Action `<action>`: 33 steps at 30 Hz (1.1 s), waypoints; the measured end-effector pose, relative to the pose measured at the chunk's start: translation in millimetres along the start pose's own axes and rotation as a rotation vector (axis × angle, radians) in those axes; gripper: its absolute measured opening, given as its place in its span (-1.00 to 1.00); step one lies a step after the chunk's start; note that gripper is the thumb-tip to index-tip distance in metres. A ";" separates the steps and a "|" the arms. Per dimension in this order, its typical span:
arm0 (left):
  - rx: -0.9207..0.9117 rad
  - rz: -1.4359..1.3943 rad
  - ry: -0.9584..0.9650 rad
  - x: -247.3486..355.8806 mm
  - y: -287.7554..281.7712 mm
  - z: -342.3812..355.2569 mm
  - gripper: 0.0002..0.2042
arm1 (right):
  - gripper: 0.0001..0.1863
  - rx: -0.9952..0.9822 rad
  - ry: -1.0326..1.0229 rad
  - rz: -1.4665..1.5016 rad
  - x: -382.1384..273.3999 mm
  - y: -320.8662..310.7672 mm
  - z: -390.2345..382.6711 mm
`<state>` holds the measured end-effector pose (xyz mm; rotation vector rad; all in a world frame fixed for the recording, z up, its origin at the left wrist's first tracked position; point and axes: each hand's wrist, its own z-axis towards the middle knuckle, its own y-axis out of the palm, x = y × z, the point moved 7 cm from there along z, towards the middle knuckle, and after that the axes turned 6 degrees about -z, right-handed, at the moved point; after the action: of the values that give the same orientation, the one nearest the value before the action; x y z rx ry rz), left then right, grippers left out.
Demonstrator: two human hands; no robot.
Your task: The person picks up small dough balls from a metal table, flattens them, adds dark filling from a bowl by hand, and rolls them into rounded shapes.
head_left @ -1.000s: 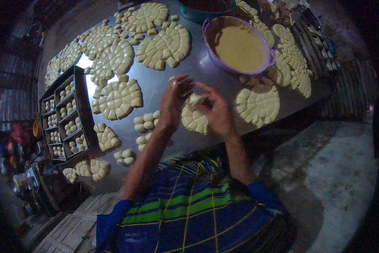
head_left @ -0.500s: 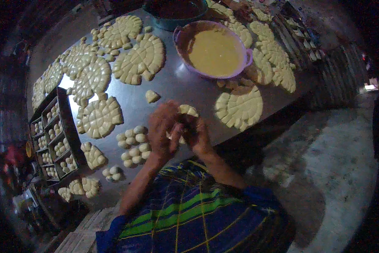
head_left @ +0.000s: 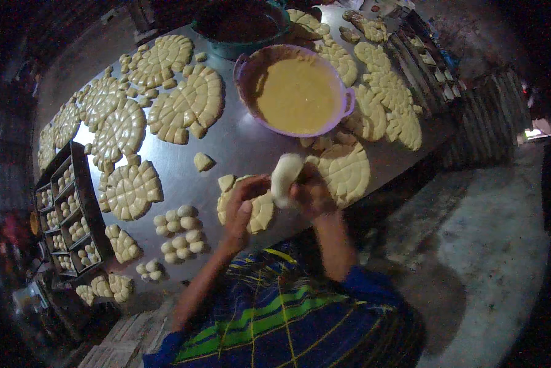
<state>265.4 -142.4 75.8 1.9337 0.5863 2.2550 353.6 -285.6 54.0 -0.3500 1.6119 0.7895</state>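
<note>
A pale, smooth piece of dough [head_left: 286, 176] is held up above the near part of the table. My right hand [head_left: 314, 195] has its fingers closed around its right side. My left hand [head_left: 246, 199] is at the left of the piece, fingertips reaching its edge, thumb and fingers apart with nothing gripped between them. Under my left hand lies a flat dough round scored into segments [head_left: 263, 211], partly covered by the hand. A small cut dough piece [head_left: 203, 162] sits alone a little farther left. Another scored dough round [head_left: 348, 172] lies just beyond my right hand.
A purple basin of yellow mixture [head_left: 343, 113] stands ahead, with a dark green basin [head_left: 217, 46] behind it. At left is a dark divided tray [head_left: 94, 208] holding dough balls. Clusters of dough balls [head_left: 179, 233] and several scored rounds cover the metal table [head_left: 226, 147].
The dough has risen into clear view between my hands, and my right hand has moved right and slightly up. My left hand has opened away from it, uncovering the scored round below.
</note>
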 end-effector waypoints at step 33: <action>0.258 -0.491 -0.511 -56.0 -59.1 -44.4 -0.47 | -0.47 -0.493 0.511 -0.142 -33.7 6.6 93.4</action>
<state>222.8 -116.1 -2.4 2.0670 1.1523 1.3826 426.4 -225.9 86.3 -1.0779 1.8164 1.0405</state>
